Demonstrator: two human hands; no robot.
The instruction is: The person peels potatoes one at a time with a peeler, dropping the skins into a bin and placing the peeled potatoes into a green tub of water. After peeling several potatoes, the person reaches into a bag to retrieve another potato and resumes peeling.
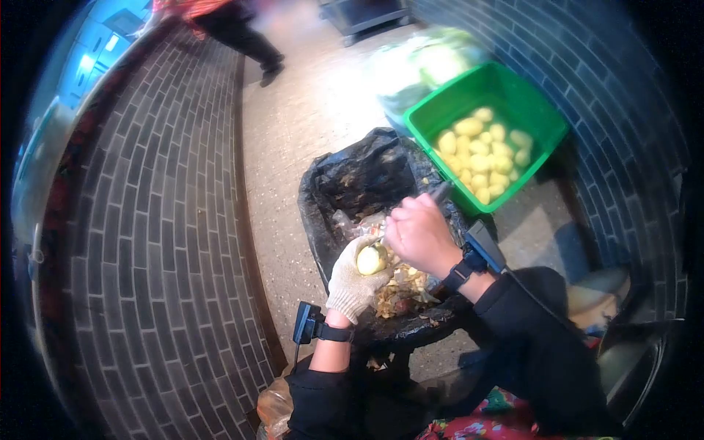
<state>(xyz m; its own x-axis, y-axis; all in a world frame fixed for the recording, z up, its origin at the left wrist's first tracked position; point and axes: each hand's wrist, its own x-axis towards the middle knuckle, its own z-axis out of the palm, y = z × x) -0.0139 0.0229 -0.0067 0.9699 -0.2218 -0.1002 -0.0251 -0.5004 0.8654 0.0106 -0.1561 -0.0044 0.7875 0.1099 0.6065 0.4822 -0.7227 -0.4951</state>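
My left hand, in a pale knitted glove, is wrapped round a potato whose pale yellow flesh shows, with some darker skin at its upper edge. Close beside it, my bare right hand is closed in a fist on a dark-handled tool. The handle sticks out behind the fist, while its working end is hidden at the potato. Both hands are over a bin lined with a black bag. Peelings and scraps lie inside the bin below them.
A green tub of peeled potatoes stands beyond the bin to the right. Behind it is a pale, plastic-wrapped bundle. Brick walls flank the floor. A person's leg and a dark wheeled cart show farther off.
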